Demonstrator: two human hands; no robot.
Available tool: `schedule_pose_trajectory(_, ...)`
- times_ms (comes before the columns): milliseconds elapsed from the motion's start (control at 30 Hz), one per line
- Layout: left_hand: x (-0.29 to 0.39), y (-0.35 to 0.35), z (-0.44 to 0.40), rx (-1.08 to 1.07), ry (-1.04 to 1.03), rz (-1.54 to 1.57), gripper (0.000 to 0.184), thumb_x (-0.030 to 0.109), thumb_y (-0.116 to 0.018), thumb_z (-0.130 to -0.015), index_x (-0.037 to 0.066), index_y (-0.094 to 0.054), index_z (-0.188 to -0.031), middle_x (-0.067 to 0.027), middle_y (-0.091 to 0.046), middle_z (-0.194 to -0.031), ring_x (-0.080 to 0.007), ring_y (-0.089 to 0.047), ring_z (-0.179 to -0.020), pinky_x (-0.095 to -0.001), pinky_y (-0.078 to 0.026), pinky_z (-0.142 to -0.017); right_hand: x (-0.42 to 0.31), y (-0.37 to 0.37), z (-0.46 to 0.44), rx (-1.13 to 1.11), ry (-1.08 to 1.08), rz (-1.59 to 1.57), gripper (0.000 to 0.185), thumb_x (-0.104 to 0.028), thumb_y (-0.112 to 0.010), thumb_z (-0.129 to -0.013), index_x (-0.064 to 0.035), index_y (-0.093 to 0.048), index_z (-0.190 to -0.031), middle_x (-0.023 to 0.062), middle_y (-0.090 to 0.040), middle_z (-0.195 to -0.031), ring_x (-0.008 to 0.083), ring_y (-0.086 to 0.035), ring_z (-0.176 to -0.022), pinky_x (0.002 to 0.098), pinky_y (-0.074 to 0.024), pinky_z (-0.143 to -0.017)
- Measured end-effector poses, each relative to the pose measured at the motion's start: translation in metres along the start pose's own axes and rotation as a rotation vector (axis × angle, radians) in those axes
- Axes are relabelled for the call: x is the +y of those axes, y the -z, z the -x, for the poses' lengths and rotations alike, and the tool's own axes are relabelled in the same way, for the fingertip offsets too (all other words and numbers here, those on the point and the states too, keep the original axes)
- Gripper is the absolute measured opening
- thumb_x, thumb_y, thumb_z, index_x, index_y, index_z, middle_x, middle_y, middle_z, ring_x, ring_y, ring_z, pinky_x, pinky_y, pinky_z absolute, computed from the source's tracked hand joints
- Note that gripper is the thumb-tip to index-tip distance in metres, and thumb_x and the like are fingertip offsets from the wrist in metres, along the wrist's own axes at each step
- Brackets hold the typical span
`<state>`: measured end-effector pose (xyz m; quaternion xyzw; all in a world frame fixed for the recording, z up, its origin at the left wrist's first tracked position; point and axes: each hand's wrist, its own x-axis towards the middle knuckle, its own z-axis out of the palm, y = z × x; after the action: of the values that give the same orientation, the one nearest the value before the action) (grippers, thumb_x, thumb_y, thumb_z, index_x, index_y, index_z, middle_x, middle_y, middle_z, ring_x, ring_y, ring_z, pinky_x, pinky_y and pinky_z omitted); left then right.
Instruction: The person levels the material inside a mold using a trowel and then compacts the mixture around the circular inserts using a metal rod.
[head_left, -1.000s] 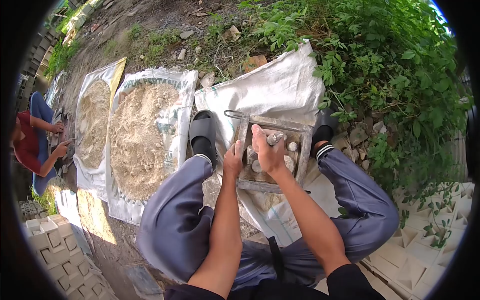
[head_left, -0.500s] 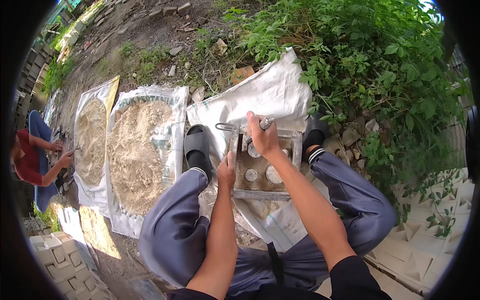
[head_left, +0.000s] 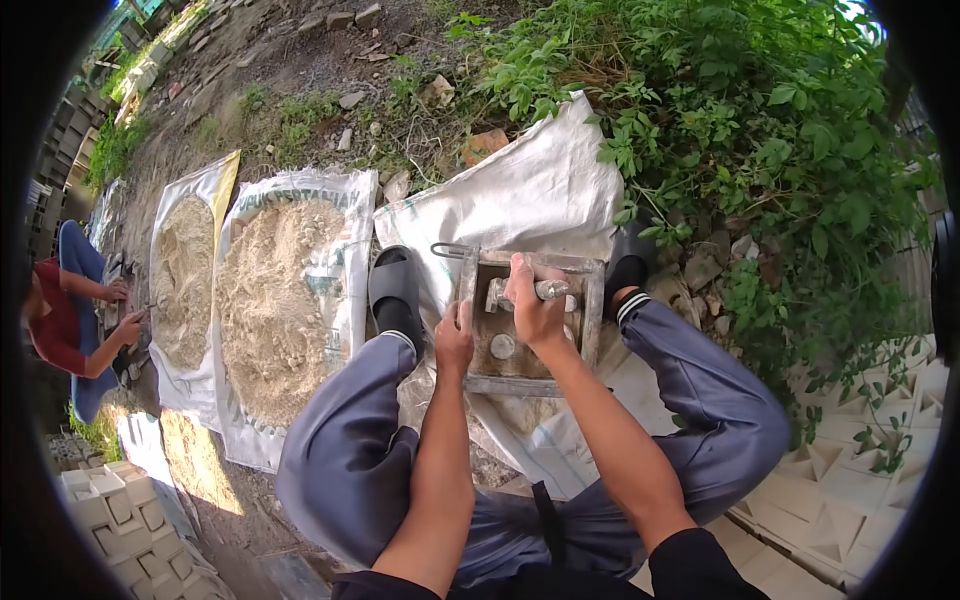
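Note:
A square mould frame lies on a white sack between my feet, with round pale pieces inside it. My left hand grips the left side of the frame near its middle. Over the inside of the frame, my right hand is closed around a metal tool with a rounded end. Part of the tool and of the frame's inside is hidden by my right hand.
Two sacks bearing sandy powder lie to the left. Beyond them sits a person in a red shirt. Green plants grow at the upper right. Patterned pale blocks stand at the lower left and lower right.
My right hand, with the tool, has come down from the frame's upper edge to over its inside. My left hand has stayed on the frame's left side. The view has shifted slightly.

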<state>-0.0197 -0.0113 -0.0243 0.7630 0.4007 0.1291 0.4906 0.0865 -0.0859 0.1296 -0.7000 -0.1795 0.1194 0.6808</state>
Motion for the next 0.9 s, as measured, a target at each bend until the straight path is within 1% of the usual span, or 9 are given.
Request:
schedule_pose_trajectory(67,0.003,0.001,0.005,0.004,0.016,0.019,0.055,0.047,-0.037,-0.096,-0.002,-0.061,-0.101,-0.0314,-0.060,-0.090,-0.0503,-0.054,-0.092,-0.0519,-0.041,-0.079,-0.005,0.002,-0.002,-0.049,-0.015,-0.007,0.046,-0.021,-0.048,-0.097,-0.0044,-0.039,-0.055,-0.0018,-0.039,-0.052,0.0072,-0.033,-0.048,0.0279,-0.0277,-0.046)
schedule_pose_trajectory(133,0.003,-0.001,0.000,0.009,0.029,0.039,0.055,0.048,-0.038,-0.096,-0.002,-0.061,-0.100,-0.0312,-0.061,-0.090,-0.0502,-0.055,-0.091,-0.0517,-0.041,-0.079,-0.022,-0.002,0.001,0.074,-0.149,-0.137,0.046,-0.021,-0.048,-0.096,-0.0057,-0.039,-0.054,-0.0026,-0.039,-0.052,0.0065,-0.032,-0.048,0.0270,-0.0257,-0.046)
schedule_pose_trajectory(167,0.001,0.000,-0.002,-0.004,0.026,0.035,0.055,0.048,-0.038,-0.096,-0.001,-0.062,-0.100,-0.0311,-0.061,-0.091,-0.0500,-0.055,-0.092,-0.0515,-0.041,-0.079,-0.013,-0.004,0.010,0.071,-0.129,-0.170,0.047,-0.022,-0.049,-0.096,-0.0070,-0.039,-0.053,-0.0034,-0.039,-0.052,0.0060,-0.031,-0.049,0.0266,-0.0243,-0.046)
schedule_pose_trajectory(267,0.000,-0.001,-0.004,0.000,0.006,0.058,0.055,0.049,-0.039,-0.096,0.000,-0.062,-0.099,-0.0303,-0.061,-0.091,-0.0492,-0.055,-0.093,-0.0510,-0.041,-0.080,-0.004,-0.010,0.014,-0.120,0.039,0.102,0.047,-0.023,-0.048,-0.096,-0.0039,-0.042,-0.054,-0.0015,-0.042,-0.050,0.0072,-0.035,-0.047,0.0281,-0.0273,-0.045)
schedule_pose_trajectory(300,0.002,-0.001,0.000,-0.010,0.030,0.050,0.055,0.049,-0.039,-0.096,-0.001,-0.062,-0.099,-0.0302,-0.061,-0.092,-0.0489,-0.055,-0.094,-0.0507,-0.041,-0.080,-0.015,-0.012,0.013,-0.141,-0.082,0.119,0.046,-0.021,-0.048,-0.096,-0.0023,-0.043,-0.054,-0.0006,-0.042,-0.049,0.0072,-0.036,-0.048,0.0291,-0.0289,-0.046)
schedule_pose_trajectory(433,-0.008,-0.003,-0.002,-0.050,0.054,0.089,0.056,0.050,-0.039,-0.095,-0.001,-0.063,-0.098,-0.0298,-0.061,-0.092,-0.0482,-0.055,-0.093,-0.0497,-0.042,-0.079,-0.032,-0.016,0.035,-0.046,-0.067,0.115,0.046,-0.020,-0.049,-0.096,-0.0020,-0.042,-0.054,-0.0018,-0.041,-0.049,0.0058,-0.035,-0.048,0.0292,-0.0282,-0.046)
schedule_pose_trajectory(533,-0.009,-0.004,-0.002,-0.029,0.061,0.081,0.056,0.050,-0.040,-0.095,-0.001,-0.063,-0.098,-0.0295,-0.061,-0.091,-0.0480,-0.056,-0.092,-0.0494,-0.042,-0.079,-0.033,-0.016,0.027,-0.152,-0.044,0.157,0.044,-0.019,-0.048,-0.096,-0.0023,-0.043,-0.055,-0.0019,-0.040,-0.049,0.0057,-0.034,-0.048,0.0287,-0.0277,-0.046)
schedule_pose_trajectory(667,-0.007,-0.001,-0.001,-0.033,0.078,0.091,0.057,0.052,-0.041,-0.094,0.000,-0.063,-0.099,-0.0280,-0.063,-0.090,-0.0463,-0.057,-0.091,-0.0473,-0.043,-0.079,-0.029,-0.005,0.048,-0.070,-0.109,0.090,0.045,-0.019,-0.049,-0.096,-0.0021,-0.043,-0.055,-0.0026,-0.040,-0.050,0.0057,-0.034,-0.049,0.0281,-0.0283,-0.046)
schedule_pose_trajectory(900,-0.003,0.000,0.000,-0.012,0.148,0.088,0.058,0.053,-0.041,-0.094,-0.001,-0.063,-0.099,-0.0274,-0.063,-0.091,-0.0443,-0.059,-0.092,-0.0455,-0.044,-0.081,-0.028,0.002,0.067,-0.174,-0.159,0.066,0.045,-0.018,-0.047,-0.096,-0.0038,-0.041,-0.054,-0.0027,-0.039,-0.050,0.0058,-0.032,-0.048,0.0280,-0.0267,-0.046)
